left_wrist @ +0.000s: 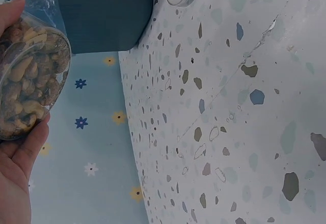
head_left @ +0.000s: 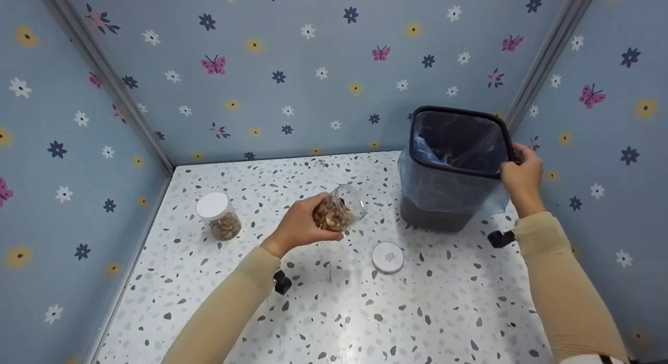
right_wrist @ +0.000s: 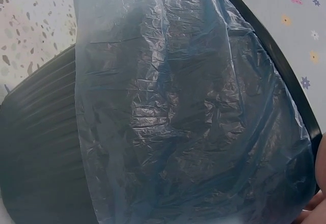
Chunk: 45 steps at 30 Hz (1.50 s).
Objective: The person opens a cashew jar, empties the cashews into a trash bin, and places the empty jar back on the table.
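Note:
My left hand [head_left: 297, 223] grips a transparent jar [head_left: 356, 202] of brown nuts, thumb on the near side and fingers on the far side. The lidless jar lies tilted above the table, its mouth turned right towards the trash bin [head_left: 436, 220]. Through its base, the left wrist view shows curved nuts [left_wrist: 31, 76] like cashews. With thumb and fingers my right hand [head_left: 523, 176] holds the black rim of the bin at its right corner. A bluish plastic bag [right_wrist: 168, 107] lines the bin and hangs over its outside. The bin leans slightly. Its bottom inside is hidden.
A white lid [head_left: 388, 257] lies flat on the speckled table [head_left: 334, 312] between the jar and the bin. At the left stands a second nut jar [head_left: 224, 225] with its white lid on. Flower-patterned walls [head_left: 292, 56] enclose the back and both sides.

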Each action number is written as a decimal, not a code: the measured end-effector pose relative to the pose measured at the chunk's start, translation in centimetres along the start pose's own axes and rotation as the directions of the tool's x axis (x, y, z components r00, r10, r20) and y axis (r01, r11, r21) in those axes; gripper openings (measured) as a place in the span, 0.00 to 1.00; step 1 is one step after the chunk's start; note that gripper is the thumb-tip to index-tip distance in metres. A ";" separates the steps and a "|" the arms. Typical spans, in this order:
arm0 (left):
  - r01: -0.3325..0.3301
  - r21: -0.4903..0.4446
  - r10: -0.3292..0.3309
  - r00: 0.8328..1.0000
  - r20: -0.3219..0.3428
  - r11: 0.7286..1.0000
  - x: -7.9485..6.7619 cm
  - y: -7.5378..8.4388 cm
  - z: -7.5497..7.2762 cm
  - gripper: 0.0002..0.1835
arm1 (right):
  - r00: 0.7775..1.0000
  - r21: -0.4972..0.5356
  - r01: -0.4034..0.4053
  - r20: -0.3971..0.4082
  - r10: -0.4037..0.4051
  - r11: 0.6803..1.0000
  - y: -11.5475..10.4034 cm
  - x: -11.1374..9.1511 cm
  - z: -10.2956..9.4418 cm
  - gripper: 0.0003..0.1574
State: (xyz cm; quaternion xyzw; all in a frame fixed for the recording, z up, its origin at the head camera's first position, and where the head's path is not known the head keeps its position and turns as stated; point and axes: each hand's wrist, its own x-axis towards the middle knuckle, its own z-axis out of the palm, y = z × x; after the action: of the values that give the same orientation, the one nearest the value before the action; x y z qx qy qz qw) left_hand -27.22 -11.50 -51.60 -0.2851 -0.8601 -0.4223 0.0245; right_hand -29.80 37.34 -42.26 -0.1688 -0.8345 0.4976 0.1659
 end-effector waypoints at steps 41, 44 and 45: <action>-0.084 0.062 0.085 0.996 -0.009 0.995 4.4 3.0 -2.6 0.46 | 1.000 -0.002 -0.016 -0.005 0.016 1.000 -0.1 0.3 0.2 0.41; -0.074 0.061 0.074 0.997 -0.009 0.995 4.7 3.2 -2.8 0.49 | 1.000 -0.001 -0.020 -0.007 0.020 1.000 -0.1 0.3 0.2 0.41; -0.072 0.060 0.073 0.997 -0.009 0.996 4.8 3.3 -2.8 0.50 | 1.000 0.000 -0.021 -0.007 0.021 1.000 -0.2 0.3 0.2 0.41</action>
State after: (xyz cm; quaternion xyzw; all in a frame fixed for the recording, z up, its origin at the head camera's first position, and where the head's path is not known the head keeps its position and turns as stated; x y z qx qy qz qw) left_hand -30.14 -9.76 -46.11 -0.3128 -0.8612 -0.3971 0.0532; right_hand -30.18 37.24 -42.16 -0.1792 -0.8322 0.4986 0.1638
